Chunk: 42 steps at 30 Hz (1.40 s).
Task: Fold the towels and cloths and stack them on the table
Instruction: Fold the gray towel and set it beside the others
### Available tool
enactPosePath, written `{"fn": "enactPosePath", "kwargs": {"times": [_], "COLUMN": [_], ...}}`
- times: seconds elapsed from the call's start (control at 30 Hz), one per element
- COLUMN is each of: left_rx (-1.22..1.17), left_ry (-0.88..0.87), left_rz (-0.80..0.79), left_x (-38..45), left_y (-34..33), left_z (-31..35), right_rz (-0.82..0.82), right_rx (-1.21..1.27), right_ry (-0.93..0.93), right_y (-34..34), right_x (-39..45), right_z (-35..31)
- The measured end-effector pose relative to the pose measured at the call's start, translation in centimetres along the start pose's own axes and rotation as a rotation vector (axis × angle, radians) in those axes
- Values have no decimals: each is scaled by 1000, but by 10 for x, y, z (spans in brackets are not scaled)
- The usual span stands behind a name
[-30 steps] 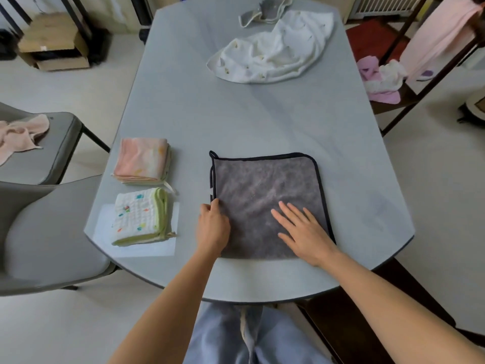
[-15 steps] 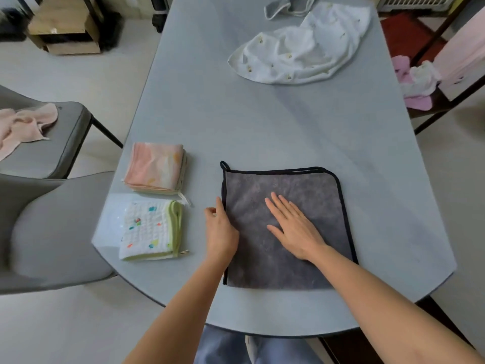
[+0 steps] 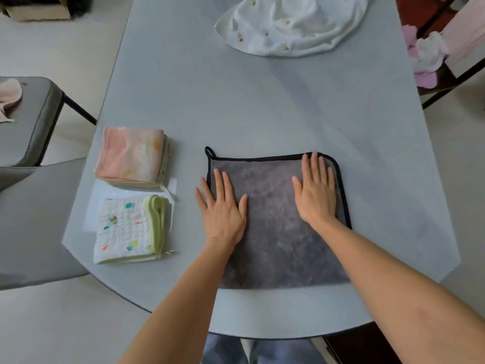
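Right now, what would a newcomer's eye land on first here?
Probably the two hands, left hand and right hand, pressed flat on the grey towel at the table's near edge. Next, two folded cloths to its left, pink above white-and-green, and a crumpled white cloth at the far end.

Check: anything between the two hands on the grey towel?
Only bare grey towel between left hand and right hand, both flat on it, head view.
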<state>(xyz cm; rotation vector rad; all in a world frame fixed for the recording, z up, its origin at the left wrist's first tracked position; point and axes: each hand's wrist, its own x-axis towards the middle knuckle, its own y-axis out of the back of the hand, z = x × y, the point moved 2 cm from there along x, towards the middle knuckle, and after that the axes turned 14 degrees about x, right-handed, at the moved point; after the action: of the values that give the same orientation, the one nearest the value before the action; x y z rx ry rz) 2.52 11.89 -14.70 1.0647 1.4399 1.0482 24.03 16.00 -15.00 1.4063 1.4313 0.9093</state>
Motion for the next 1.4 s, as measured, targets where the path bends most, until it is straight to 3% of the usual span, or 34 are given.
{"fn": "enactPosePath", "kwargs": {"times": [0.07,0.17,0.2,0.4,0.47,0.53,0.6,0.63,0.73,0.87,1.0,1.1,1.2,1.27,1.4], "left_rx": [-32,13,23,7,15,74,166,203,253,286,240,221,269,262,174], "left_ry": [-25,-278,-289,75,-136,-543,-823,-854,-723,-631,-453,-385,-441,-524,-657], "left_rz": [53,171,172,-47,50,154,134,94,-32,-117,-186,-104,-69,-92,-144], "left_x": [-1,-17,-19,-12,-34,-73,-112,-126,-149,-153,-160,-156,-148,-146,-136], "left_y": [6,-2,-4,-9,-5,-7,-16,-19,-23,-13,-3,0,-3,2,22], "left_z": [12,22,20,-6,-4,7,15,17,15,25,47,46,30,20,10], "right_rz": [24,-99,-138,-64,-120,-223,-357,-400,-421,-282,-284,-352,-629,-715,-670], "right_rx": [33,43,25,-15,-18,-66,-148,-173,-180,-162,-117,-63,-46,-51,-128], "right_ry": [30,322,357,-48,103,439,685,725,673,610,521,473,313,277,424], "right_y": [1,-15,-17,2,5,7,10,14,17,21,22,31,53,68,77], "right_x": [-10,-60,-70,-62,-87,-121,-149,-157,-168,-167,-163,-159,-152,-151,-156], "right_z": [0,-13,-10,57,56,48,47,46,43,34,24,13,13,13,9]}}
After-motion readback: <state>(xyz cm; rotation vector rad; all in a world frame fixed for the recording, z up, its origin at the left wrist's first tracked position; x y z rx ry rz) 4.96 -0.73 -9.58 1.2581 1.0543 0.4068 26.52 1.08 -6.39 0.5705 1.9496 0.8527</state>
